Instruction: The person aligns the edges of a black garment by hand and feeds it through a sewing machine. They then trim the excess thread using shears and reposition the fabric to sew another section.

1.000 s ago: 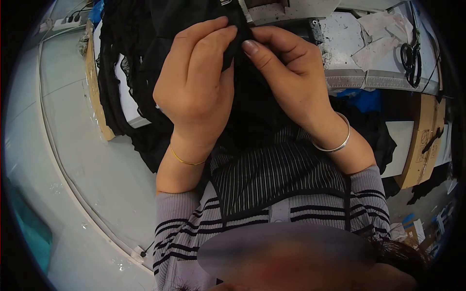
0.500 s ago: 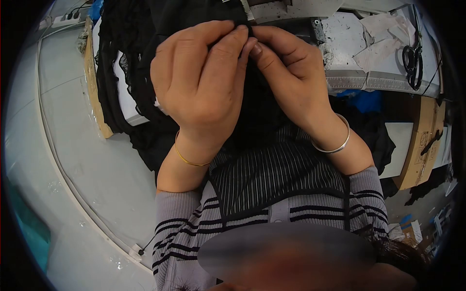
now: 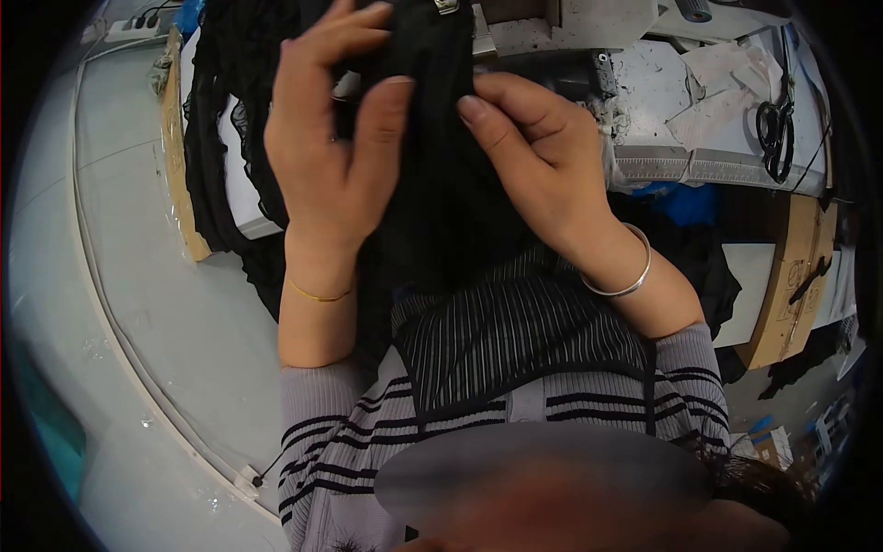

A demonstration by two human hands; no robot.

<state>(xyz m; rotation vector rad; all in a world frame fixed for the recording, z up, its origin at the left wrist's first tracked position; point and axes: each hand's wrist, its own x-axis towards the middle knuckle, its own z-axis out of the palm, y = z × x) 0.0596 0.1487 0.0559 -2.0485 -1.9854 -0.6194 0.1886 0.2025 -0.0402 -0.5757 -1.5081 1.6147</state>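
Black fabric [image 3: 432, 175] spreads in front of me and runs up under a sewing machine's metal presser foot [image 3: 446, 5] at the top of the view. My right hand [image 3: 547, 147] pinches the fabric's right edge between thumb and forefinger. To the left, my left hand [image 3: 336, 138] is raised over the fabric with thumb and fingers apart, and nothing shows in it. A thin gold bracelet circles my left wrist, a silver bangle my right.
On the machine table at the right lie black scissors [image 3: 776, 129], paper scraps [image 3: 727, 92] and a metal ruler [image 3: 717, 166]. A cardboard box [image 3: 791, 285] stands below. More black cloth [image 3: 207, 156] hangs at the left. A cable [image 3: 124, 350] runs along the floor.
My left hand has let go of the fabric edge and moved left, its fingers spreading. My right hand keeps its pinch, shifted slightly left and down.
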